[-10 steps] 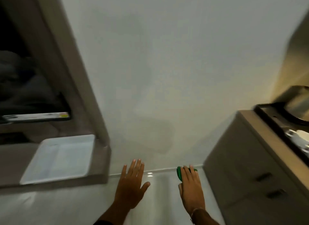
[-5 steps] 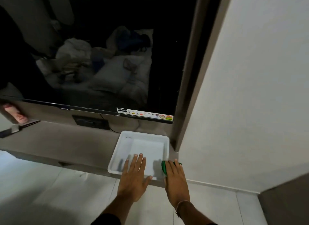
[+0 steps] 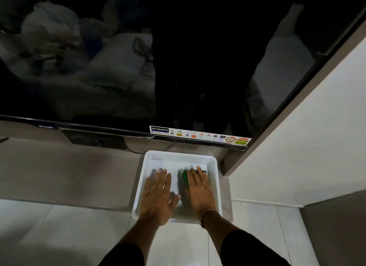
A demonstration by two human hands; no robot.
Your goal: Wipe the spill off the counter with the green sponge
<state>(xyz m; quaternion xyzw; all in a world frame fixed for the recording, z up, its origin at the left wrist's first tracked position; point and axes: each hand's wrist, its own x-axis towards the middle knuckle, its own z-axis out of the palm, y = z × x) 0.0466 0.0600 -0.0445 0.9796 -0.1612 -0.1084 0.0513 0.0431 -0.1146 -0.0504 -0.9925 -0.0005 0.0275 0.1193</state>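
Observation:
A white plastic tray sits on the grey-brown counter, close to its right end. My right hand reaches over the tray, palm down, holding the green sponge, of which only the left edge shows beyond my fingers. My left hand is spread flat beside it over the left half of the tray, fingers apart and holding nothing. No spill is visible on the counter.
A large dark television hangs right above the counter, its lower edge near the tray's far rim. A black socket plate with a cable sits on the back wall. A white wall closes the right side. Pale floor tiles lie below.
The view has swung left from the white wall and cabinet to the counter and television. Both hands have moved forward from over the floor to over the white tray.

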